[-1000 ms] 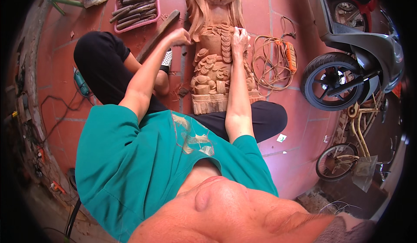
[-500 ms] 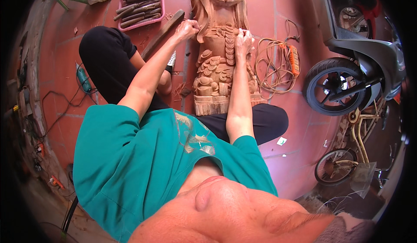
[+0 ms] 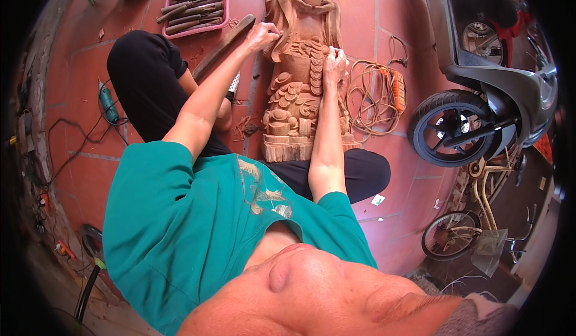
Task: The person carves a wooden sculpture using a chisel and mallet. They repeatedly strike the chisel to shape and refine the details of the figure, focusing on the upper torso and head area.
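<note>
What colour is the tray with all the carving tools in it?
The tray is pink, holding brown wooden-handled tools. The head view shows it, on the red tiled floor.

A home woodcarving workshop on a tiled yard floor.
A carved wooden statue [image 3: 300, 78] lies on red tiles [image 3: 78, 174], beside a pink tray of chisels [image 3: 192, 3], an extension cord [image 3: 375, 93] and a parked scooter [image 3: 480, 90].

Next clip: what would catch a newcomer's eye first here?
The tall wooden carving lying on the red tiled floor, top centre, with the left hand at its left edge and the right hand on its scaled middle. Next, the grey scooter at the right and the pink tray of chisels at top left.
</note>
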`<state>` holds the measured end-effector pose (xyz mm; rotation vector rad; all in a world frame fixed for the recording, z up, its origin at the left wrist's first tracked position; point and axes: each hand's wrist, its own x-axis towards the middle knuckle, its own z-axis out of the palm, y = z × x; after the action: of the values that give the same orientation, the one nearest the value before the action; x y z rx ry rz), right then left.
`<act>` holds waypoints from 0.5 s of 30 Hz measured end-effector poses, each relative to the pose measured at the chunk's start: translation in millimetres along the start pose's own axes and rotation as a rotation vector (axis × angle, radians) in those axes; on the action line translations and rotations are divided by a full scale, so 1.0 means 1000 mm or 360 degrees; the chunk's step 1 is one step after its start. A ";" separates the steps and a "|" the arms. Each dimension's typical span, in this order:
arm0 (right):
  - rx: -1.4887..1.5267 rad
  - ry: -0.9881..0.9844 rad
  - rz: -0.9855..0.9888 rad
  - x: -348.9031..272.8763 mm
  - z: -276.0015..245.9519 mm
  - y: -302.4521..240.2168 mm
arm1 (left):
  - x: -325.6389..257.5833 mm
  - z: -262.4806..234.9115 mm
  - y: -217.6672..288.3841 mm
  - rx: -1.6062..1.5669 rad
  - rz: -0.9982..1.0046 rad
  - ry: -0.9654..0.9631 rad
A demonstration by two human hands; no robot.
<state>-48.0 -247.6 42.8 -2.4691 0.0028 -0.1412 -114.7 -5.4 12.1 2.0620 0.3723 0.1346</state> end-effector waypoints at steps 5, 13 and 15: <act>0.0077 -0.0051 0.0069 -0.002 -0.001 0.002 | -0.020 0.004 0.001 0.0106 -0.0129 -0.0074; 0.0122 -0.0037 -0.0019 0.005 0.003 0.018 | -0.037 -0.024 -0.013 0.0222 -0.0314 -0.0782; 0.0152 -0.0032 -0.0015 0.004 0.003 0.016 | -0.022 -0.039 -0.020 -0.0046 -0.0389 -0.0733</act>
<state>-42.7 -258.0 31.1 -2.3753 -0.0233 -0.1179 -149.7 29.0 15.7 1.9297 0.3274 -0.4717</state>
